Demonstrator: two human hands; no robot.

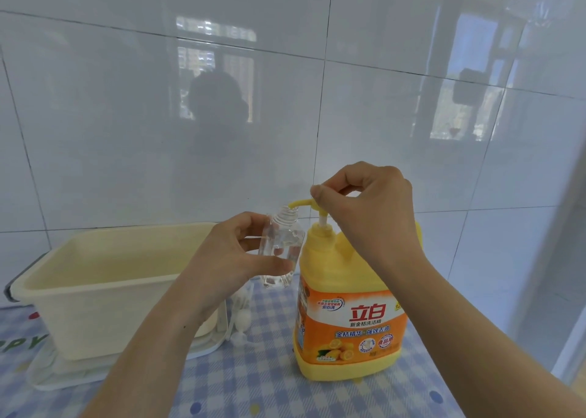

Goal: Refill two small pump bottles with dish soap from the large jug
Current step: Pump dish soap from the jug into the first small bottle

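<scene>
A large yellow dish soap jug (348, 316) with an orange label stands on the checked tablecloth. Its yellow pump head (299, 202) is raised, and the nozzle tip sits at the open mouth of a small clear bottle (280, 246). My left hand (234, 252) grips this bottle from the left and holds it tilted, off the table, beside the jug's neck. My right hand (371, 208) rests on top of the pump with fingers curled over the head. The small bottle has no cap and holds a little clear liquid at its bottom.
A cream plastic tub (104, 278) stands at the left on a white tray (63, 382). White pump parts (242, 319) lie behind my left wrist, between tub and jug. Glossy tiled wall (285, 100) rises close behind the table. The blue checked cloth (253, 386) covers the near table.
</scene>
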